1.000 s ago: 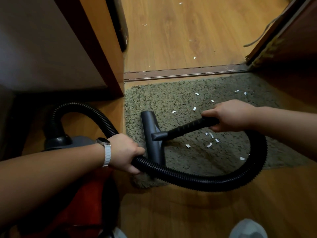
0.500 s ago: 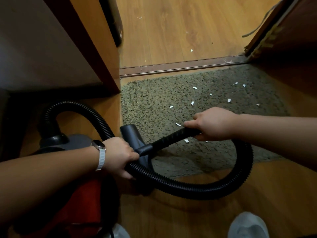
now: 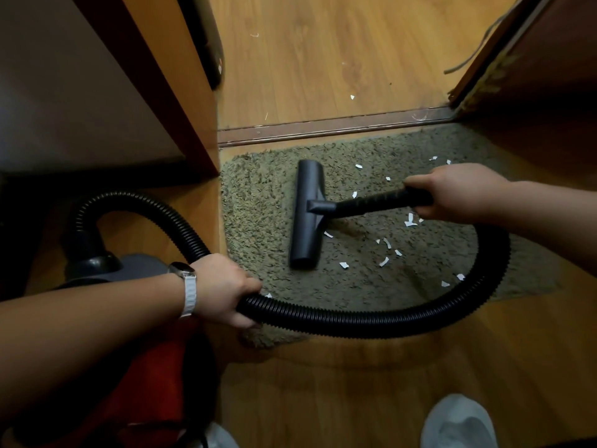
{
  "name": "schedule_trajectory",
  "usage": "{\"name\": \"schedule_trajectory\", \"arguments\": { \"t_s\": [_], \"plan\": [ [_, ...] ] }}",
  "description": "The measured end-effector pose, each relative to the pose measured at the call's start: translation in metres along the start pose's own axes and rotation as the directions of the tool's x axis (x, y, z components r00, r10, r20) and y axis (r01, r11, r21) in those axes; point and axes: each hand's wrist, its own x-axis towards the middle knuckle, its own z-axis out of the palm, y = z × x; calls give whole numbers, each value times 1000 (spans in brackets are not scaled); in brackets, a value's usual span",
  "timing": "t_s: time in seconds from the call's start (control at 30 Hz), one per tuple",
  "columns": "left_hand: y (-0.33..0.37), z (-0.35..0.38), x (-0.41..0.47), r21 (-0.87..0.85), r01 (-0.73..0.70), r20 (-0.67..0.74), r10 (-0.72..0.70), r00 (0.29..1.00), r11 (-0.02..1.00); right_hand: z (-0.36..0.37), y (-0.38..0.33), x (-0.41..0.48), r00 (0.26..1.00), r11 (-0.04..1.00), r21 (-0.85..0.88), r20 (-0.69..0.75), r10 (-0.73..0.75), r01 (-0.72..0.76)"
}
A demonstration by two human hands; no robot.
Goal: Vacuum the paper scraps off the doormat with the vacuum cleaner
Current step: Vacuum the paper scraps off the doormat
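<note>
Doormat (image 3: 258, 202): green shag, lying against the door threshold (image 3: 323, 129), its left edge beside a wooden cabinet (image 3: 181, 92).

Floor nozzle (image 3: 307, 215): flat on the doormat's left half, long axis running from far edge toward near edge, placed to sweep the pile sideways.

Wand (image 3: 381, 202): right hand (image 3: 458, 192) closed around its grip, low and nearly level, apparently so the nozzle sat flush.

Hose (image 3: 355, 318): looped round the doormat's near edge; left hand (image 3: 223, 289) clenched on it near the near-left corner, probably to keep slack off the nozzle's path.

Paper scraps (image 3: 384, 250): well over 10 white pieces, mostly right of the nozzle, toward the centre and right edge; 1 lay beyond the threshold.

Vacuum cleaner (image 3: 139, 367): red and grey body at lower left, partly hidden under the left arm; much remained unswept
</note>
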Motion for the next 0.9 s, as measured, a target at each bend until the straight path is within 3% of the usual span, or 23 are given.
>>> {"name": "schedule_trajectory", "arguments": {
  "t_s": [0.1,0.23,0.37,0.47,0.67,0.9],
  "plan": [
    [-3,0,4,11,22,-44,-22,999,1000,-3,10,-1,1000,1000,14,11,24,-24],
    [-3,0,5,46,-90,-177,97,979,995,-5,-7,-4,989,989,19,36,-147,146],
    [2,13,-14,45,-153,-126,158,979,987,-7,-45,-5,935,944,-18,145,-323,329],
    [5,18,-24,71,-172,-102,179,979,982,-7,-72,-5,910,914,-57,135,-392,402],
    [0,20,-33,57,-172,-112,177,978,983,-4,-101,-3,906,906,-76,119,-405,415],
    [-6,23,-29,64,-133,-169,142,975,989,-8,-70,-8,957,960,-66,128,-261,270]
  ]
}}
